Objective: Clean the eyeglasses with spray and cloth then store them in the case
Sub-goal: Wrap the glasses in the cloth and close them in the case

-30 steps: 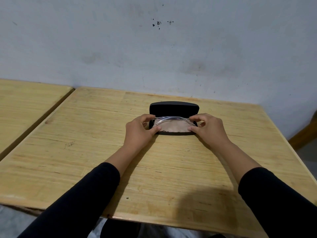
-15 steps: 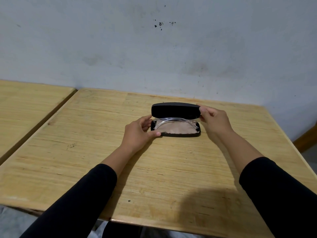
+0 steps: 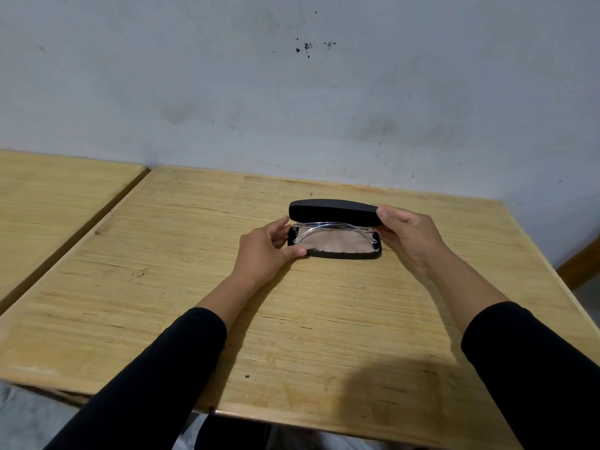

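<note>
Here, the left hand (image 3: 264,246) clamps the near-left end of one black case (image 3: 334,211) at 12 o'clock on the wooden table (image 3: 194,287), while the right hand (image 3: 410,233) pinches the half-raised lid's right end. One pair of clear eyeglasses (image 3: 331,227) lies inside on one beige cloth (image 3: 337,243).

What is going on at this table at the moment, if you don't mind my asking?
A person is putting eyeglasses away. The clear-framed eyeglasses lie folded inside the open black case, on a beige cloth. The left hand steadies the case's left end, while the right hand grips the raised lid at its right end. The lid is not yet shut.
</note>
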A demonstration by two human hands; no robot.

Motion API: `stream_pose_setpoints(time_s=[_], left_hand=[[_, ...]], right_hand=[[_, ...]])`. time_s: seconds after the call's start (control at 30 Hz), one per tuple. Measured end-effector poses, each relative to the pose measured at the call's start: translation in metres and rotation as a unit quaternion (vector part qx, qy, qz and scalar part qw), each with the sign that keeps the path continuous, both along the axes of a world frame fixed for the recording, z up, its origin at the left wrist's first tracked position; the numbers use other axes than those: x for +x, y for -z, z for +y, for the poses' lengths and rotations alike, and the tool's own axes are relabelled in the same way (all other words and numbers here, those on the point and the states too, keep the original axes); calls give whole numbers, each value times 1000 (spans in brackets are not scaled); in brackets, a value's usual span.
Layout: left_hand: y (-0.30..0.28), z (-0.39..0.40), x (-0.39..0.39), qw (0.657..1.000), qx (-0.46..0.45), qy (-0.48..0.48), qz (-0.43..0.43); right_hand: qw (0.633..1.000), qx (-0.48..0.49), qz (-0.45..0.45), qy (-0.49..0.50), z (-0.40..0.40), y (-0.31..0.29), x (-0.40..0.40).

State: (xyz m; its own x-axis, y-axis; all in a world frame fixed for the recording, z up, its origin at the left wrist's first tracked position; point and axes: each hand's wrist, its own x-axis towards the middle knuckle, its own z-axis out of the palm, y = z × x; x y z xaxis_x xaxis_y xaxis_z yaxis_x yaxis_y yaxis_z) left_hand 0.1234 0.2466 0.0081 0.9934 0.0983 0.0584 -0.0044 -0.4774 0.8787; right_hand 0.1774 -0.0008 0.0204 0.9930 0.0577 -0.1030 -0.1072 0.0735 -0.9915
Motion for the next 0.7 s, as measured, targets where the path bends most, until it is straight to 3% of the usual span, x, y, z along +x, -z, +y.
stream_pose_setpoints(time_s=[0.37,0.7], left_hand=[[-1,-2,-1,1000,13,-5,1],[-5,-3,-4,1000,16,-1,-9]], right_hand=[[997,-46,-52,-32,-1,-4,-18],[979,-169,-109,-31,-5,-2,-27]])
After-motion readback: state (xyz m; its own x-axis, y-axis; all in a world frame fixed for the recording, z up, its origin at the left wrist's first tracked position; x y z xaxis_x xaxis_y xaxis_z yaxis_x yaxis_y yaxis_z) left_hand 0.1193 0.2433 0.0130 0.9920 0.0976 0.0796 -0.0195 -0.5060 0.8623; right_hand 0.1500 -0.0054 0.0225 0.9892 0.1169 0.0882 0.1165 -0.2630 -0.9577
